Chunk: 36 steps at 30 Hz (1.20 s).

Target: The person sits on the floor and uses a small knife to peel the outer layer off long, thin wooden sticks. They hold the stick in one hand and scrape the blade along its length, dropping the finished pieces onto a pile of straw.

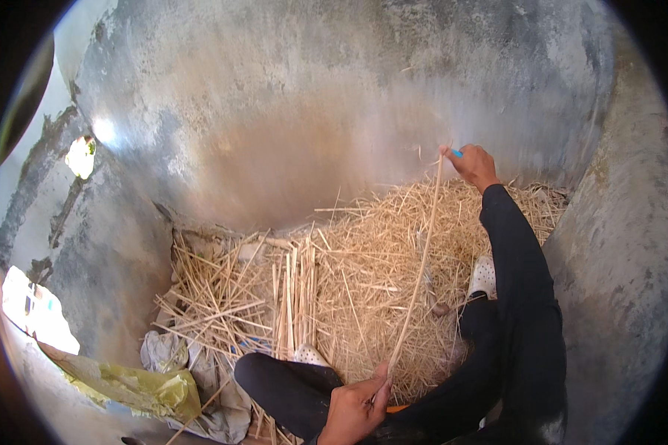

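Note:
A long, thin, pale strip of split bamboo or cane (pixel 420 271) runs slantwise across the middle, from near my lap up toward the far wall. My left hand (pixel 358 406) is closed round its near end, low in the picture. At the far end my right hand (pixel 473 165) is closed, arm stretched out, with a small blue piece (pixel 457 153) showing by the thumb. That piece looks like part of a small tool; the rest is hidden by the fingers. A thin curled shaving (pixel 425 157) hangs beside the strip's tip.
Shavings (pixel 378 274) cover the floor in a thick heap. Several straight strips (pixel 293 297) lie in a row left of it, beside a loose pile (pixel 211 297). Yellowish plastic sheeting (pixel 152 389) lies at lower left. A concrete wall (pixel 334 104) rises ahead; my legs are folded below.

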Each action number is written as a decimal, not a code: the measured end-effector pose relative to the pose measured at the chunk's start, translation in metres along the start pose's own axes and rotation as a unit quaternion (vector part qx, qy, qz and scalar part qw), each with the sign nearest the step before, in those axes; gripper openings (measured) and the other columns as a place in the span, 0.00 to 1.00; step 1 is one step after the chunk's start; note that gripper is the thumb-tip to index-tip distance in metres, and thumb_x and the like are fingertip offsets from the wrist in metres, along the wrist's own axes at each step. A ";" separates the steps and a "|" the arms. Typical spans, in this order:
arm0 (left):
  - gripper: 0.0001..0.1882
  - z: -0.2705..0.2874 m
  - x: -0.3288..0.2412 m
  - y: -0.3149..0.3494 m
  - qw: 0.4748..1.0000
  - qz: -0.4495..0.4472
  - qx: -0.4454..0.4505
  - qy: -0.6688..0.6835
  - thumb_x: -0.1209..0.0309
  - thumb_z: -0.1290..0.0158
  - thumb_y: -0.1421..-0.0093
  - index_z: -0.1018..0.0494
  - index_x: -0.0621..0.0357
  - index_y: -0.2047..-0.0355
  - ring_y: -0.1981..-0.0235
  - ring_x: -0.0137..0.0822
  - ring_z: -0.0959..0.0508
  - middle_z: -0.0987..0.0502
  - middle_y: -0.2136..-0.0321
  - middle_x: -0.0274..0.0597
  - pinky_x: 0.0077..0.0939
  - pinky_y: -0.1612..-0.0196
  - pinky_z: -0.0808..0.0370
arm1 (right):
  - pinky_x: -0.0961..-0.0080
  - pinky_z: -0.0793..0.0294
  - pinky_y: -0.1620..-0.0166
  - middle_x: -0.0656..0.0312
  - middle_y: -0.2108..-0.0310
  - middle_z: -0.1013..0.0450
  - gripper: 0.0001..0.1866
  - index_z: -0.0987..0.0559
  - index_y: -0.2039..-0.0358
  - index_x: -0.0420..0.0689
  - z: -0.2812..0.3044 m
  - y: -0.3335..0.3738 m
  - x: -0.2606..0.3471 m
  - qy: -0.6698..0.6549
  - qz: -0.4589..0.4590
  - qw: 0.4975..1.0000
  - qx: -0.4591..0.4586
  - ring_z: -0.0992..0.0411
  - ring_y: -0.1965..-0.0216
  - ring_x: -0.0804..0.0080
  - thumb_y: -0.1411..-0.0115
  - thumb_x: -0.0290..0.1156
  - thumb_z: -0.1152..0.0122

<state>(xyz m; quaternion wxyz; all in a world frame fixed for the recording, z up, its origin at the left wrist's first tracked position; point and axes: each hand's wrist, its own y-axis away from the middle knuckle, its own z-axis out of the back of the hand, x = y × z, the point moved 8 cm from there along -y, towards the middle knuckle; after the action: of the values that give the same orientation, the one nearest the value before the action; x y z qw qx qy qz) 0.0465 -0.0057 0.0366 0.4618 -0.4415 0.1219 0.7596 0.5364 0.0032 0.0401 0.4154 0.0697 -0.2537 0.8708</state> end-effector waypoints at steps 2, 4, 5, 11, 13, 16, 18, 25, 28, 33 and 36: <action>0.08 0.003 0.007 0.000 1.000 0.021 -0.009 0.015 0.72 0.48 0.45 0.29 0.64 0.78 0.86 0.48 0.35 0.35 0.84 0.56 0.33 0.81 0.37 | 0.56 0.28 0.67 0.45 0.78 0.26 0.48 0.21 0.79 0.37 0.006 -0.010 0.002 0.073 0.007 0.997 -0.008 0.25 0.72 0.51 0.49 0.76 0.67; 0.09 -0.014 0.001 0.006 0.997 -0.015 0.071 0.037 0.72 0.48 0.44 0.29 0.64 0.78 0.84 0.50 0.31 0.33 0.84 0.56 0.36 0.79 0.35 | 0.55 0.28 0.64 0.41 0.72 0.25 0.48 0.20 0.73 0.36 -0.001 -0.040 -0.110 -0.031 -0.183 0.978 -0.091 0.25 0.67 0.48 0.47 0.75 0.67; 0.09 -0.019 -0.004 0.010 0.992 -0.031 0.113 0.043 0.72 0.48 0.43 0.29 0.64 0.77 0.83 0.51 0.29 0.33 0.84 0.56 0.37 0.78 0.34 | 0.55 0.28 0.63 0.39 0.70 0.25 0.48 0.20 0.71 0.36 -0.001 -0.038 -0.162 -0.086 -0.275 0.948 -0.133 0.25 0.65 0.47 0.46 0.74 0.68; 0.13 -0.001 0.067 -0.013 0.963 0.184 0.063 0.188 0.67 0.51 0.36 0.23 0.65 0.65 0.85 0.15 0.38 0.35 0.89 0.28 0.12 0.82 0.41 | 0.54 0.30 0.63 0.39 0.74 0.26 0.43 0.20 0.73 0.35 -0.025 0.038 -0.081 -0.143 -0.143 0.975 -0.089 0.26 0.66 0.45 0.41 0.67 0.65; 0.15 0.001 0.072 -0.017 0.900 0.286 0.057 0.326 0.66 0.52 0.36 0.26 0.63 0.55 0.88 0.14 0.41 0.38 0.89 0.25 0.11 0.85 0.44 | 0.62 0.35 0.72 0.51 0.84 0.33 0.37 0.25 0.83 0.39 -0.057 0.093 -0.016 -0.169 -0.081 0.982 0.004 0.32 0.78 0.59 0.44 0.66 0.56; 0.19 0.000 0.083 -0.023 0.872 0.289 0.033 0.394 0.67 0.51 0.36 0.31 0.62 0.48 0.90 0.16 0.42 0.40 0.90 0.24 0.10 0.88 0.47 | 0.71 0.40 0.82 0.64 0.94 0.41 0.35 0.30 0.92 0.45 -0.047 0.176 0.096 -0.163 0.089 0.973 0.139 0.37 0.90 0.72 0.51 0.66 0.44; 0.18 -0.005 0.081 -0.026 0.870 0.261 0.023 0.418 0.67 0.51 0.36 0.31 0.63 0.48 0.90 0.16 0.43 0.39 0.89 0.25 0.11 0.88 0.47 | 0.70 0.38 0.82 0.63 0.93 0.39 0.35 0.28 0.90 0.46 -0.034 0.205 0.133 -0.191 0.145 0.956 0.168 0.35 0.89 0.68 0.55 0.69 0.43; 0.18 -0.004 0.085 -0.024 0.885 0.231 -0.006 0.403 0.69 0.50 0.37 0.30 0.65 0.49 0.86 0.15 0.42 0.39 0.87 0.23 0.11 0.83 0.47 | 0.67 0.37 0.83 0.60 0.93 0.36 0.37 0.27 0.90 0.46 -0.018 0.243 0.192 -0.155 0.301 0.933 0.118 0.34 0.89 0.62 0.55 0.72 0.47; 0.17 -0.002 0.076 -0.019 0.895 0.230 0.019 0.382 0.70 0.50 0.37 0.29 0.66 0.50 0.85 0.15 0.42 0.39 0.86 0.23 0.11 0.82 0.47 | 0.65 0.35 0.82 0.58 0.94 0.37 0.42 0.27 0.90 0.44 -0.039 0.197 0.150 -0.154 0.138 0.965 0.158 0.33 0.88 0.60 0.55 0.77 0.56; 0.16 -0.020 0.054 -0.012 0.878 0.224 0.048 0.420 0.70 0.50 0.37 0.29 0.65 0.50 0.86 0.15 0.41 0.38 0.86 0.24 0.11 0.83 0.46 | 0.67 0.35 0.82 0.57 0.92 0.35 0.41 0.23 0.86 0.43 -0.039 0.246 0.190 -0.150 0.269 0.935 0.175 0.32 0.87 0.60 0.49 0.73 0.56; 0.17 -0.009 0.058 -0.012 0.873 0.259 0.034 0.412 0.70 0.51 0.36 0.30 0.65 0.49 0.88 0.16 0.41 0.38 0.87 0.25 0.11 0.85 0.46 | 0.67 0.36 0.82 0.60 0.93 0.36 0.37 0.24 0.87 0.44 -0.055 0.225 0.146 -0.223 0.112 0.950 0.186 0.34 0.89 0.62 0.47 0.69 0.54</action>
<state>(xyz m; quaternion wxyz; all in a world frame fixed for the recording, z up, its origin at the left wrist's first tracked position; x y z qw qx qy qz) 0.0503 0.0299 -0.0111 0.1710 -0.6509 0.4367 0.5970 0.2765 0.0129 -0.0453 0.2281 0.3091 -0.1791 0.9057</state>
